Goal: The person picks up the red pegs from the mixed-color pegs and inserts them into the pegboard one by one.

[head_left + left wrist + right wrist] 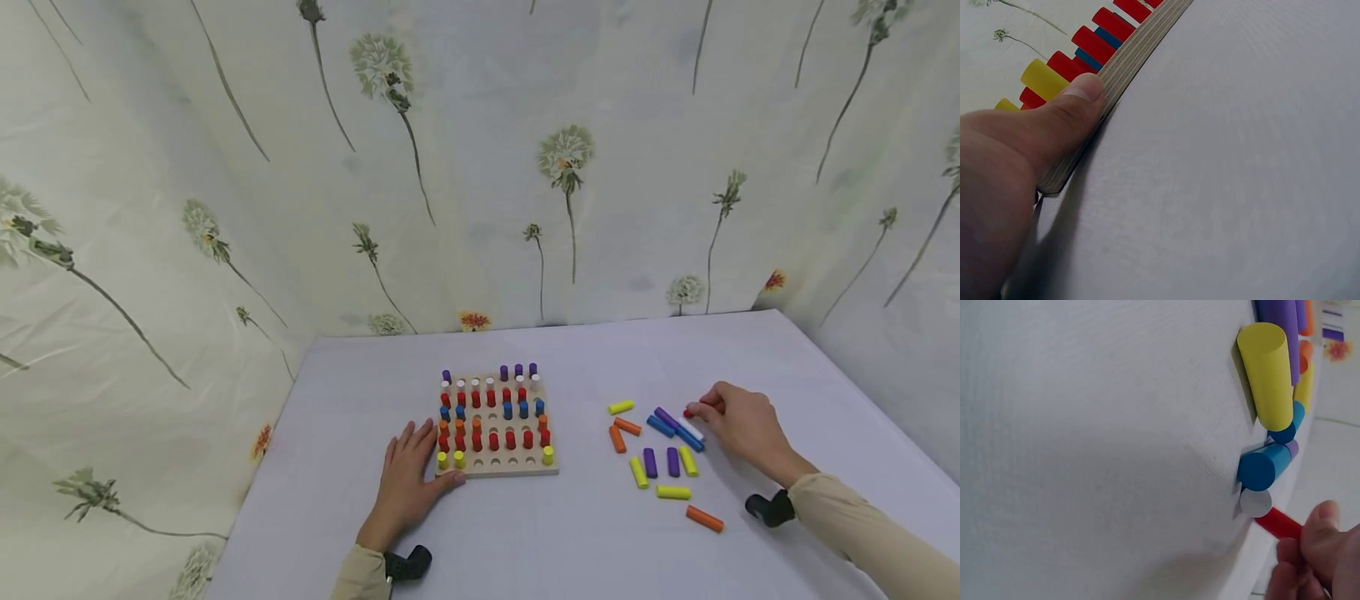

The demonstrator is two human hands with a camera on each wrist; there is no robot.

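A wooden pegboard [504, 472] bears rows of upright pegs in purple, white, red, blue, orange and yellow, with some holes bare. My left hand [408, 479] rests at its front left corner, fingers stretched along the left side. In the left wrist view the thumb [1066, 115] lies on the front edge beside a yellow peg [1044, 78]. Over at the right, my right hand [750, 429] pinches a red peg [1280, 523] between thumb and fingers. That peg's free end is right by a white peg [1255, 503] lying next to a blue peg [1260, 469].
Loose pegs lie scattered right of the board: several yellow ones [673, 492], several purple ones [650, 462], blue ones [660, 426] and orange ones [705, 519]. A white cloth covers the table [360, 375]. Behind it hangs a flower-patterned curtain [480, 167].
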